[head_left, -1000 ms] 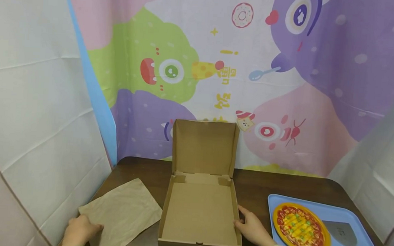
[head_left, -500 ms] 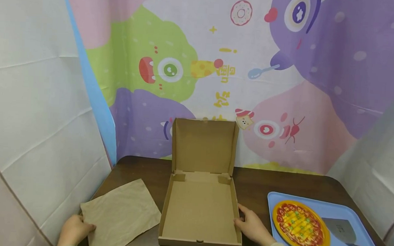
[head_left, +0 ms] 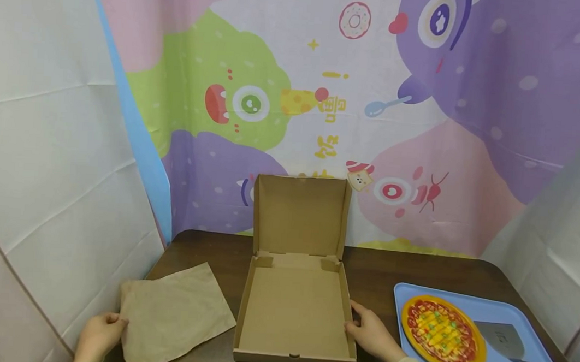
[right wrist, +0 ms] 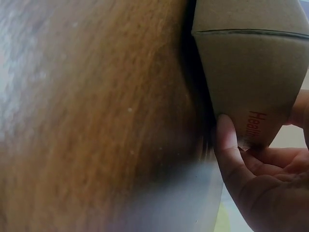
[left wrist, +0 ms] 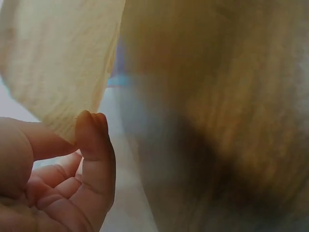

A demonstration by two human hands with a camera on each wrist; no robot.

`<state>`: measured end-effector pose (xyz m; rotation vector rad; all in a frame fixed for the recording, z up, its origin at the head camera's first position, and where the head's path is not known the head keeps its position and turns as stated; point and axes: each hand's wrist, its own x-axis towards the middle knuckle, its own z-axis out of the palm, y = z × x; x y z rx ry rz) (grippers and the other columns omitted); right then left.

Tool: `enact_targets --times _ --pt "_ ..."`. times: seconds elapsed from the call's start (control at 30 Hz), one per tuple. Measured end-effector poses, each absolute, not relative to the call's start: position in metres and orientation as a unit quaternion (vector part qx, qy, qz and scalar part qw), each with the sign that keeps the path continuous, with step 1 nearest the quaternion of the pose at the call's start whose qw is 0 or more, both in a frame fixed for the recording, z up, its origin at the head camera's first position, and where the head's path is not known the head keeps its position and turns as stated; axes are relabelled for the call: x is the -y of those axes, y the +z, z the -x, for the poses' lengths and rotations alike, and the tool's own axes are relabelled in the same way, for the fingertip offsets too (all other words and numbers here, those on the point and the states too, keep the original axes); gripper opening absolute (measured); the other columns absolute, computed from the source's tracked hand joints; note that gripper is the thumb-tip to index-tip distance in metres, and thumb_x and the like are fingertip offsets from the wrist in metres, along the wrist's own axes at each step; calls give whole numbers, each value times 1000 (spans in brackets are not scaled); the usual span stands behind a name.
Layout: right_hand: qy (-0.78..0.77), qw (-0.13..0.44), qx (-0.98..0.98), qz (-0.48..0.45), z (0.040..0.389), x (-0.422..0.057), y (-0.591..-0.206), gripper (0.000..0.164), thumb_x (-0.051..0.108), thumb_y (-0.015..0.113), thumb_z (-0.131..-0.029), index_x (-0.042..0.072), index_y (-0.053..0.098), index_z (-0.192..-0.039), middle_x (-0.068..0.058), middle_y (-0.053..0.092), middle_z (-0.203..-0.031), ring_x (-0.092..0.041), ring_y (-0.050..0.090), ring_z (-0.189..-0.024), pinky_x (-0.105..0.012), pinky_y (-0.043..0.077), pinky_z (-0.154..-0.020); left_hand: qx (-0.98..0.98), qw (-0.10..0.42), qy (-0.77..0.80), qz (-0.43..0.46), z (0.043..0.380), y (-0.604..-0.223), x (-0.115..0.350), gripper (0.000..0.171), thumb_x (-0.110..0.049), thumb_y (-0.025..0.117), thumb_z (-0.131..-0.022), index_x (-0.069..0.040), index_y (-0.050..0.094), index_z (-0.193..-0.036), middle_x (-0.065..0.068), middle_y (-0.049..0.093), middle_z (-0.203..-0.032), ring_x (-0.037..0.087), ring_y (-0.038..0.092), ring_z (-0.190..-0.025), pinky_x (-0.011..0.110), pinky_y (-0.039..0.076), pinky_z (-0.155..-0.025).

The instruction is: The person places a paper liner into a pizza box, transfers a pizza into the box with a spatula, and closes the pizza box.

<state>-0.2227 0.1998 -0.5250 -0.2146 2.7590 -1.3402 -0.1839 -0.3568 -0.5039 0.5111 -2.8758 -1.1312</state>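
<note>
An open cardboard pizza box (head_left: pixel 293 312) stands mid-table, its lid raised at the back. My right hand (head_left: pixel 374 336) grips the box's right wall, thumb over the rim; in the right wrist view, fingers (right wrist: pixel 229 140) lie against the outer side, where red lettering shows. To the left, a brown paper sheet (head_left: pixel 177 317) reaches almost to the box. Its left edge is pinched between thumb and forefinger of my left hand (head_left: pixel 98 335). The left wrist view shows that pinch close up, the paper (left wrist: pixel 63 53) rising from the fingertips.
At right lies a blue tray (head_left: pixel 504 310). On it are a pizza (head_left: pixel 443 334) on a yellow-orange round base and a metal turner (head_left: pixel 505 340) with a dark handle. A printed cloth (head_left: pixel 296 55) hangs behind the dark wooden table (head_left: pixel 208 245); pale panels flank both sides.
My left hand has shifted left and now pinches the paper's edge; the paper's left side has lifted and bent. My right hand stays on the box wall.
</note>
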Motion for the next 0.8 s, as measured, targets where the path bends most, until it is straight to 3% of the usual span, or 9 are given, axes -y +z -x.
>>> enact_targets --times 0.17,0.4,0.57,0.7,0.8 --pt "-439 29 -896 69 223 -200 -525 60 7 67 -84 -15 46 -136 -21 64 -113 -14 56 -74 -23 45 -61 907 40 -379 -178 183 -500 357 41 -14 53 -94 21 56 -115 38 60 -114 52 56 -103 47 50 -79" --pt "-437 32 -896 65 224 -200 -526 60 6 67 -84 -15 46 -136 -22 64 -115 -14 58 -76 -23 47 -62 864 17 -456 -213 184 -482 355 56 -29 51 -98 18 47 -130 39 46 -132 49 49 -114 49 49 -86" --pt "-439 32 -895 76 223 -200 -525 59 5 66 -84 -16 45 -136 -21 65 -111 -14 59 -76 -22 47 -61 851 44 -472 -227 187 -467 350 57 -31 54 -98 16 50 -130 23 66 -105 23 61 -92 27 51 -71" --pt "-440 34 -894 75 222 -199 -524 58 4 65 -84 -15 46 -136 -18 65 -107 -14 58 -73 -22 46 -59 861 29 -462 -211 190 -453 346 63 -39 53 -98 13 50 -133 21 68 -109 24 61 -96 27 51 -73" --pt "-439 34 -894 77 221 -199 -523 58 4 65 -84 -15 46 -135 -16 65 -105 -13 57 -72 -21 46 -59 864 21 -464 -195 194 -445 339 63 -41 54 -98 11 51 -133 13 70 -104 17 61 -91 25 50 -74"
